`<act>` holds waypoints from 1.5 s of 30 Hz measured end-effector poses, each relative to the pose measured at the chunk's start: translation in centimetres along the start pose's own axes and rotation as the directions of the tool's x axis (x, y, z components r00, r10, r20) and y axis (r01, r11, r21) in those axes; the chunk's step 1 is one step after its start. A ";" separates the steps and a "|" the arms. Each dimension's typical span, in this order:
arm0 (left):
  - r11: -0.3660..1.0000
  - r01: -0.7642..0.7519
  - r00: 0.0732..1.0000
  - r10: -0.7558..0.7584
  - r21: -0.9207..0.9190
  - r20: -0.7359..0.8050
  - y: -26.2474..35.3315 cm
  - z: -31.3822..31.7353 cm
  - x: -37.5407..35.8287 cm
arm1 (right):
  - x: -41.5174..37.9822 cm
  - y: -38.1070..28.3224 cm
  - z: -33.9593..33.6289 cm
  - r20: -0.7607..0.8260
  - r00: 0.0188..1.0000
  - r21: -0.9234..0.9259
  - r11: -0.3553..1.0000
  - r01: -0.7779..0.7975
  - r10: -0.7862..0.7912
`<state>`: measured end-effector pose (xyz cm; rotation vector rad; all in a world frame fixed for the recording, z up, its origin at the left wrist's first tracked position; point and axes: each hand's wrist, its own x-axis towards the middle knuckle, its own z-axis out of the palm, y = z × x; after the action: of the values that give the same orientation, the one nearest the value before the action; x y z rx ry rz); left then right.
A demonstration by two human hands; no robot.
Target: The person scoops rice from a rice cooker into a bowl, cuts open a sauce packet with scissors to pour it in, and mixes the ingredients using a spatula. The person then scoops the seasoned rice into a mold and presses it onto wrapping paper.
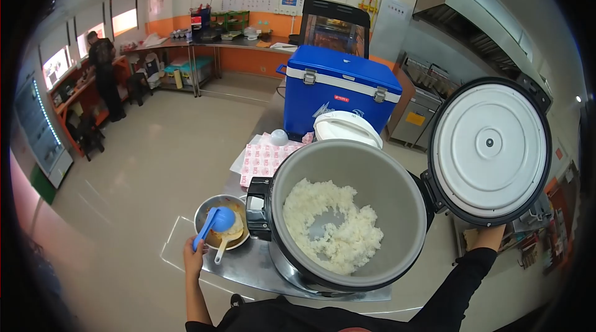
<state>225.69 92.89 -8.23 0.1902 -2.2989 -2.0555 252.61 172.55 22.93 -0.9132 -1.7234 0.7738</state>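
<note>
Glossy pale floor (143, 170) spreads beyond your steel table (248, 273), with orange-and-white walls at the back and another person (104, 74) standing by the left-hand counter. Your left hand (194, 257) is closed around the handle end of a smooth blue plastic scoop (221, 218); its rounded cup lies ahead of your fingers, over the round metal bowl (201, 211). A pale paddle (221, 249) rests in that bowl, its handle crossing the near rim, among yellowish-brown food. Your right hand (490, 237) is at the lower edge of the cooker's round, ridged white lid (490, 146), which stands open on its hinge; the lid hides most of the fingers, so you cannot tell how narrow or wide that grip is. Between your hands, the deep, matte grey cooker pot (397, 208) holds clumpy, grainy white rice (366, 233), heaped in a rough ring around a patch of pot bottom. The black side handle (258, 208) sits just beside the bowl, leaving your scoop little room on that side, while open floor lies to its left. Past the pot's far rim are a white lid (347, 127), pink-patterned paper (264, 159) and a blue cooler (341, 93).
</note>
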 end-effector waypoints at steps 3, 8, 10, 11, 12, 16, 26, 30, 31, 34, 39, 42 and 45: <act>1.000 -0.019 1.000 0.019 0.025 -0.021 -0.5 0.0 0.2 | 0.2 -1.2 -0.4 0.005 1.000 -0.036 0.999 0.020 -0.020; 0.999 -0.034 0.999 0.034 -0.003 -0.012 -0.8 -0.1 0.2 | -0.3 -7.0 0.4 0.005 0.990 -0.060 0.988 0.141 -0.141; 0.999 -0.036 0.999 0.036 -0.009 -0.022 -0.4 -0.1 0.0 | -1.2 -10.9 1.6 0.022 0.970 -0.035 0.970 0.241 -0.240; 0.998 -0.054 0.998 0.053 -0.012 -0.013 -0.5 0.1 0.1 | -2.1 -13.4 2.5 0.042 0.953 -0.016 0.954 0.300 -0.300; 0.997 -0.072 0.997 0.072 -0.009 -0.010 -0.7 -0.1 0.1 | -3.1 -16.0 3.5 0.067 0.929 0.014 0.931 0.364 -0.364; 0.997 -0.076 0.996 0.077 0.031 -0.047 -2.2 -0.1 0.7 | -9.5 -26.6 9.0 0.247 0.745 0.160 0.785 0.599 -0.619; 0.995 -0.058 0.997 0.062 0.082 -0.041 -1.1 0.0 0.1 | -28.5 -31.3 22.3 0.697 -0.182 0.361 0.119 0.925 -0.694; 0.906 -0.269 0.959 0.285 0.328 -0.001 -3.0 -0.5 0.8 | -30.5 -30.6 23.1 0.719 -0.193 0.346 0.104 0.932 -0.667; 0.916 -0.255 0.964 0.264 0.311 0.012 -2.4 -0.5 0.8 | -30.7 -30.5 23.1 0.729 -0.166 0.328 0.126 0.936 -0.664; 0.939 -0.222 0.975 0.212 0.264 0.064 -0.6 -0.2 0.6 | -31.0 -30.4 22.5 0.750 -0.148 0.318 0.156 0.935 -0.644; 0.938 -0.215 0.977 0.211 0.273 0.043 -1.8 -0.5 1.1 | -32.2 -29.7 22.1 0.700 -0.099 0.279 0.143 0.950 -0.707; 0.961 -0.163 0.987 0.162 0.222 0.023 -1.7 -0.6 1.1 | -31.5 -30.5 20.4 0.476 -0.027 0.295 0.130 0.947 -0.879; 0.964 -0.155 0.988 0.156 0.216 0.011 -1.5 -0.7 1.1 | -30.5 -32.0 16.2 -0.103 0.276 -0.003 0.278 0.961 -0.956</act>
<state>224.73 91.94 -9.70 0.0227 -2.4443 -1.7292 236.84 128.85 30.37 0.2924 -1.7503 -0.0881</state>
